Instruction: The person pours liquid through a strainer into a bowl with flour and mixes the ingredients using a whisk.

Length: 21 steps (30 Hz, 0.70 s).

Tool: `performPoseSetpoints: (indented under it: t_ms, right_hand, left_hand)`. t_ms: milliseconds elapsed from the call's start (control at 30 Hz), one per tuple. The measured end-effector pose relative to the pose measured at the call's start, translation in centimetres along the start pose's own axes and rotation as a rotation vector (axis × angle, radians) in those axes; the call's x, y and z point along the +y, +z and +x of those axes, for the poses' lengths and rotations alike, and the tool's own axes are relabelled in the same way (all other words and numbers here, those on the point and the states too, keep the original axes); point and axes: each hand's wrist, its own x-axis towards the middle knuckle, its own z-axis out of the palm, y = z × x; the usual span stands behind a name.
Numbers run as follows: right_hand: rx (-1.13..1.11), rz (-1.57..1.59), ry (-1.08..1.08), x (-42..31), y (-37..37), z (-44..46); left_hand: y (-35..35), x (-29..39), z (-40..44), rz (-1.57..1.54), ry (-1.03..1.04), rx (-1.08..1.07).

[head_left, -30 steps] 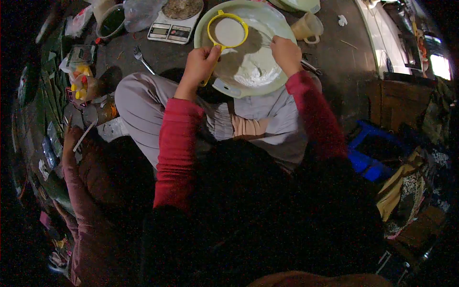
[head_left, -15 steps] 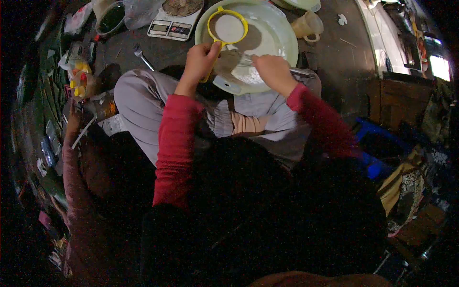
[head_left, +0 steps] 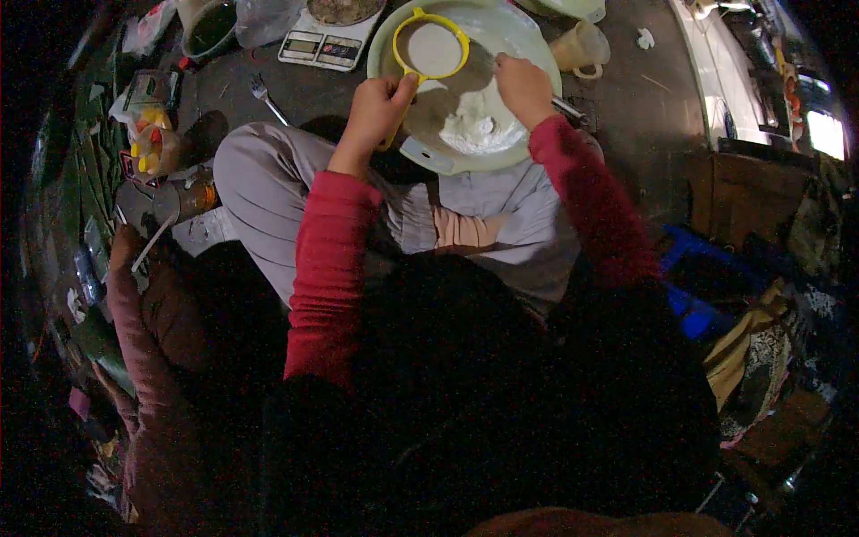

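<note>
My left hand (head_left: 378, 115) is closed round the handle of a yellow-rimmed sieve (head_left: 436, 48), which is over the left side of a pale green basin (head_left: 380, 59). White material fills the sieve's round mesh. My right hand (head_left: 524, 88) is closed over the basin's right side. A metal handle (head_left: 567, 108) sticks out behind that fist, belonging to a whisk whose wires I cannot make out now. In the basin, a heap of white powder (head_left: 479, 131) lies at the near side, under and between my hands.
A digital scale (head_left: 319, 49) bearing a bowl stands left of the basin, with a fork (head_left: 267, 97) nearer me. A beige mug (head_left: 582, 47) is at the right. Another person's hand (head_left: 125, 240) is at far left, below a bag with yellow-capped items (head_left: 154, 143). A blue stool (head_left: 693, 277) stands right.
My right hand has moved up and slightly right with the whisk, exposing the powder heap. The left hand and sieve stay nearly still. The other person's hand has drawn back toward the lower left.
</note>
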Motion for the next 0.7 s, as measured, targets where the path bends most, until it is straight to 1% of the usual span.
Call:
performPoseSetpoints:
  t_ms: [100, 167, 200, 267, 300, 333, 367, 400, 467, 500, 567, 600, 667, 700]
  right_hand:
    - [0.012, 0.091, 0.014, -2.7, 0.4, -0.2]
    - [-0.020, 0.087, -0.065, -3.8, 0.4, -0.8]
    - [-0.020, 0.086, -0.065, -4.0, 0.0, -1.4]
    - [-0.119, 0.024, -0.199, -4.8, -1.6, -2.8]
    - [-0.119, 0.022, -0.202, -5.0, -2.1, -3.6]
    - [-0.160, 0.018, -0.248, -4.8, -2.7, -4.5]
    - [-0.199, 0.013, -0.293, -4.4, -3.0, -5.1]
    - [-0.200, 0.011, -0.296, -3.6, -3.1, -5.5]
    - [-0.106, -0.071, -0.404, -1.6, -3.0, -6.3]
    - [-0.107, -0.072, -0.406, -1.0, -3.3, -6.2]
    - [-0.151, -0.164, -0.316, 0.2, -3.9, -5.6]
    - [-0.151, -0.166, -0.317, 0.8, -3.9, -5.1]
    - [-0.176, -0.210, -0.182, 1.9, -3.5, -3.6]
    - [-0.176, -0.209, -0.183, 2.3, -3.0, -2.8]
  left_hand:
    - [0.0, 0.2, -0.1, -0.009, -0.013, -0.001]
    - [0.1, 0.3, -0.1, 0.004, -0.010, 0.005]
    - [0.2, -0.1, 0.0, -0.013, -0.017, 0.004]
    - [0.0, 0.1, -0.1, -0.032, -0.026, 0.008]
    - [-0.3, 0.9, -0.2, 0.022, -0.019, 0.000]
    - [-0.6, 1.2, -0.3, 0.077, -0.014, -0.009]
    - [-0.5, 0.9, -0.2, 0.076, -0.016, -0.008]
    - [-0.3, 0.3, 0.0, 0.039, -0.024, -0.009]
    - [-0.2, 0.0, 0.0, -0.001, -0.034, -0.009]
    - [-0.2, 0.2, -0.1, -0.030, -0.034, -0.008]
    - [-0.3, 0.3, -0.2, -0.061, -0.035, -0.006]
    - [-0.3, 0.3, -0.1, -0.060, -0.034, -0.008]
    - [-0.3, 0.3, -0.1, -0.059, -0.034, -0.010]
    - [-0.3, 0.3, -0.1, -0.016, -0.037, -0.002]
